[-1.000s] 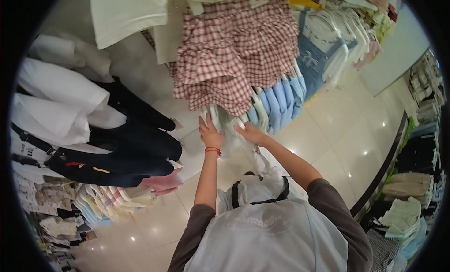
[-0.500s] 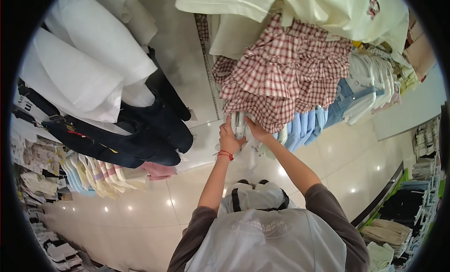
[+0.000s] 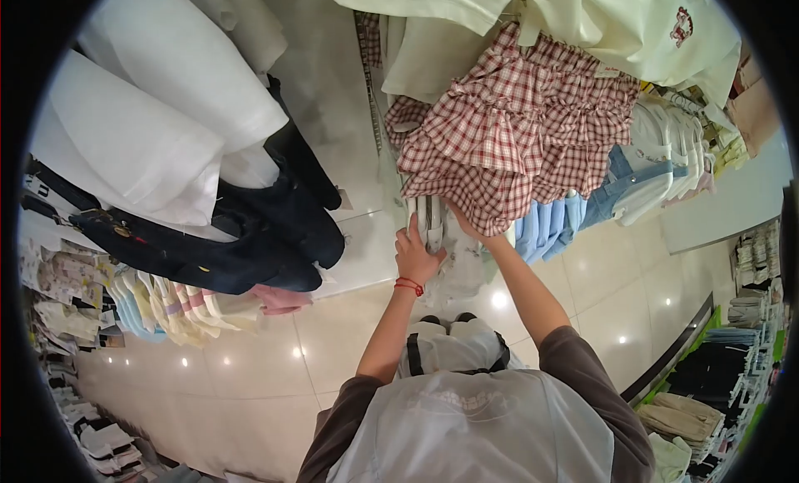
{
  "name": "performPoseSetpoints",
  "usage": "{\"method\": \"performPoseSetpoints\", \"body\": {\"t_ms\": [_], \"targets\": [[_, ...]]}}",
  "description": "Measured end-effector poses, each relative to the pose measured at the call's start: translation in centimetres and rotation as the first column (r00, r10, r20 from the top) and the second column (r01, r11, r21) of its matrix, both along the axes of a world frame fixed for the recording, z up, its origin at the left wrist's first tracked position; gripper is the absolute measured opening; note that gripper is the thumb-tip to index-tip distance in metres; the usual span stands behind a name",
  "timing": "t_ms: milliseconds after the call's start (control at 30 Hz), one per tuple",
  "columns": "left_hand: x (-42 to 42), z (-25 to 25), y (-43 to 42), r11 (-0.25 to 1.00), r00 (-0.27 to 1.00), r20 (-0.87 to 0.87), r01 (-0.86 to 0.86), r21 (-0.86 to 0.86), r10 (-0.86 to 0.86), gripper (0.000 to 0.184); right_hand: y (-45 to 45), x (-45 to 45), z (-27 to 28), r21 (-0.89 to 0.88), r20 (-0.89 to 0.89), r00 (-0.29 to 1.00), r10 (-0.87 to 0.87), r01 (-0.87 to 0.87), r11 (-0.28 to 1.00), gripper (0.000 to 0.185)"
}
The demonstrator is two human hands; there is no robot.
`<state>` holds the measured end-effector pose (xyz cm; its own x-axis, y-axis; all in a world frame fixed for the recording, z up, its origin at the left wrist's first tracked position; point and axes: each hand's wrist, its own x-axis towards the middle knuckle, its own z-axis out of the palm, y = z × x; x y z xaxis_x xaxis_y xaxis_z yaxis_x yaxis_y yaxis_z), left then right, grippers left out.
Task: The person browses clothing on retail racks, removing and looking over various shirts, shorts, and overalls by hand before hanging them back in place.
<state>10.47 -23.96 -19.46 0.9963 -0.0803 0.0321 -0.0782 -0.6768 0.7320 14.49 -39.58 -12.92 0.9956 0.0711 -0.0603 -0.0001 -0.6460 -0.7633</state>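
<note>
Red-and-white checked ruffled shorts (image 3: 499, 133) hang below a cream top (image 3: 616, 34). Under their left edge, my left hand (image 3: 418, 254) has its fingers apart against white hangers (image 3: 433, 213) with pale, sheer white clothes (image 3: 458, 262) on them. It touches the hangers; a firm grip does not show. My right hand (image 3: 473, 225) reaches up beneath the shorts' hem, beside the same hangers, and its fingers are mostly hidden by the cloth. Just right of it hang light blue garments (image 3: 549, 227).
At the left hang large white garments (image 3: 158, 100) and dark navy ones (image 3: 250, 254). Pastel clothes (image 3: 187, 304) are lower down. On the right are a blue-and-white set (image 3: 628, 179) and racks with folded beige clothes (image 3: 682, 416). The tiled floor (image 3: 233, 358) shows below.
The view has swung left, so the shorts and cream top appear farther right. My right hand has moved up under the shorts' hem. My left hand remains at the hangers.
</note>
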Motion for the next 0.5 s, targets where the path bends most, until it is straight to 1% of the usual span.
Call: {"method": "performPoseSetpoints", "body": {"t_ms": [33,100,133,167,200,233,267,333,367,433,467,500], "targets": [[-0.2,-0.1,0.3,1.0,1.0,0.006,0.0,0.009,0.0,0.094,-1.3,0.0,-1.7,-0.196,-0.002,0.994,0.113,-0.112,0.974,0.042],[0.0,0.0,1.0,1.0,1.0,0.015,0.012,0.02,-0.012,0.093,-4.6,-1.3,-5.1,-0.291,0.082,0.975,0.209,-0.177,0.94,0.042],[0.2,0.0,1.3,1.0,1.0,0.02,0.019,0.025,-0.019,0.093,-4.7,-1.9,-4.9,-0.34,0.121,0.959,0.257,-0.203,0.918,0.042],[0.4,0.2,1.6,0.999,0.999,0.025,0.029,0.022,-0.03,0.093,-4.7,-2.8,-4.7,-0.251,0.085,0.978,0.19,-0.164,0.954,0.045],[0.5,0.3,1.9,0.999,0.999,0.031,0.039,0.018,-0.04,0.093,-3.9,-4.4,-1.8,-0.162,0.042,0.991,0.125,-0.117,0.98,0.049],[0.6,0.3,2.1,0.999,0.998,0.037,0.051,0.015,-0.052,0.093,-3.3,-5.6,-0.2,-0.075,-0.006,0.998,0.061,-0.062,0.995,0.053],[0.7,0.3,2.2,0.998,0.998,0.038,0.053,0.013,-0.054,0.092,-3.4,-6.4,-0.8,-0.058,-0.151,0.988,0.025,-0.034,0.998,0.056],[0.6,0.1,2.3,0.998,0.998,0.041,0.054,0.008,-0.055,0.092,-3.0,-7.9,-0.6,-0.041,-0.429,0.902,-0.038,0.023,0.999,0.063],[0.6,0.1,2.3,0.998,0.998,0.035,0.058,0.006,-0.058,0.092,-2.7,-8.7,-0.2,-0.044,-0.486,0.871,-0.072,0.058,0.997,0.069],[0.6,0.1,2.2,0.999,0.998,0.028,0.05,-0.006,-0.05,0.091,-2.2,-9.3,-1.0,-0.094,-0.465,0.884,-0.051,0.008,0.996,0.073],[0.6,0.2,2.2,0.999,0.999,0.027,0.043,0.022,-0.043,0.091,-1.9,-9.1,-1.2,-0.121,-0.452,0.891,-0.036,-0.021,0.992,0.074],[0.5,0.5,2.1,0.998,0.999,0.023,0.034,0.05,-0.036,0.09,-1.1,-9.0,0.8,-0.16,-0.491,0.871,0.001,-0.091,0.983,0.069]]}}
